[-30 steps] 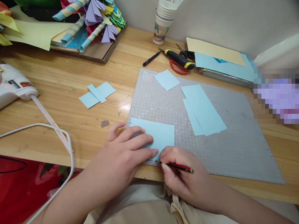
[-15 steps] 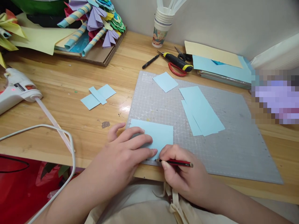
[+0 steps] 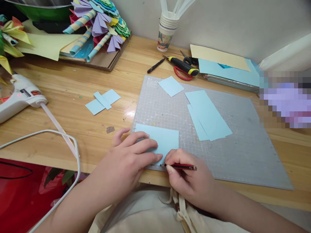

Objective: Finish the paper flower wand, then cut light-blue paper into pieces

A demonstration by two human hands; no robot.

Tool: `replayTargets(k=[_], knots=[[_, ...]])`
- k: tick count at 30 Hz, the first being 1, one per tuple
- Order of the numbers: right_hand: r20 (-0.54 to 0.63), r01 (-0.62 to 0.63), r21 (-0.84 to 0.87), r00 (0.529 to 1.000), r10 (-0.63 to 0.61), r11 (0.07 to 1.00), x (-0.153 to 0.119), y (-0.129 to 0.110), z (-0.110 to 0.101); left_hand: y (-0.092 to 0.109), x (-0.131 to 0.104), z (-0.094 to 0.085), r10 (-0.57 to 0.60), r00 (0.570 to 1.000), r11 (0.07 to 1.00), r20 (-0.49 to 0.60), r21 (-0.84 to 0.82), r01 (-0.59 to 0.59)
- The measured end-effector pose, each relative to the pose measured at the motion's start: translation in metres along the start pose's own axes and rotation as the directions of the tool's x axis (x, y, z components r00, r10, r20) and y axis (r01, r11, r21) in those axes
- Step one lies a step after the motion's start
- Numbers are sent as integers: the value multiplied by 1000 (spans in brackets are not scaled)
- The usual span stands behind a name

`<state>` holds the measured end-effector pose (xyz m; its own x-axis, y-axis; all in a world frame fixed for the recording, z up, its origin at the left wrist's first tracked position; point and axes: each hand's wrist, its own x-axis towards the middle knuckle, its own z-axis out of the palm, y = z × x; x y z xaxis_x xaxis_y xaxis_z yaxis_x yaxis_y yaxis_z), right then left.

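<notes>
A light blue paper rectangle (image 3: pixel 162 137) lies at the near left corner of the grey cutting mat (image 3: pixel 247 145). My left hand (image 3: pixel 133 150) rests over it with fingers spread, pressing it flat. A red and black pencil (image 3: pixel 183 167) is pinched in my right hand (image 3: pixel 188 171), its tip at the paper's near edge beside my left index finger. Farther back on the mat are a small blue paper piece (image 3: pixel 171 86) and overlapping blue paper strips (image 3: pixel 209 116). Left of the mat, a narrow strip lies across another blue paper piece (image 3: pixel 113 96) on the table.
A white glue gun (image 3: pixel 26 95) with its cord (image 3: pixel 77 149) lies at left. Behind the mat are a black pen (image 3: pixel 155 65), yellow-black pliers (image 3: pixel 183 65), scissors (image 3: pixel 188 60), stacked paper cups (image 3: pixel 166 34) and a paper stack (image 3: pixel 228 72). Paper flowers (image 3: pixel 99 29) sit at back left.
The view has shifted slightly. The pencil's back end has swung a little to the left in my right hand, while its tip stays at the paper's near edge. My left hand holds its place.
</notes>
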<state>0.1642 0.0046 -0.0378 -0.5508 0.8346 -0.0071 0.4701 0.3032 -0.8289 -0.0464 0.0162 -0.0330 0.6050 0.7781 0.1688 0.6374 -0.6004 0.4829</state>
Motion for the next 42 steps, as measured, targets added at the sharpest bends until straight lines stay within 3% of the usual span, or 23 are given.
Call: replayTargets(k=[8,11,13,15,18,20,24,27,34,40,42], knots=[[23,0,34,1000,-1,999,1,0,-1,1,0,-1,-8,1000,1000,7,-2,8],[-153,33,194,988,-3,981,-3,3,0,0,0,-3,-23,999,1000,25,-1,23],[-303,69,315,952,32,947,-5,5,-1,-1,0,-4,-19,999,1000,39,-3,19],[-367,78,400,927,81,913,-4,6,-6,-2,-1,-5,-1,999,1000,48,0,1],[-317,6,371,941,120,929,5,7,-20,0,-4,-5,-24,1000,998,-12,52,24],[-271,-71,249,952,140,966,16,10,-33,4,-9,-4,-139,985,984,-99,102,149],[-181,-167,-5,970,163,986,43,13,-51,13,-21,3,-452,853,861,-261,125,494],[-103,-154,-136,985,140,979,62,11,-53,18,-26,10,-552,781,780,-292,151,607],[42,-198,-188,977,210,962,77,-4,-42,27,-22,10,-597,752,738,-277,176,651],[40,-207,46,978,205,977,68,-7,-38,28,-23,11,-593,751,736,-290,182,652],[90,-214,114,975,205,970,65,-5,-36,27,-23,12,-586,756,743,-293,179,645]])
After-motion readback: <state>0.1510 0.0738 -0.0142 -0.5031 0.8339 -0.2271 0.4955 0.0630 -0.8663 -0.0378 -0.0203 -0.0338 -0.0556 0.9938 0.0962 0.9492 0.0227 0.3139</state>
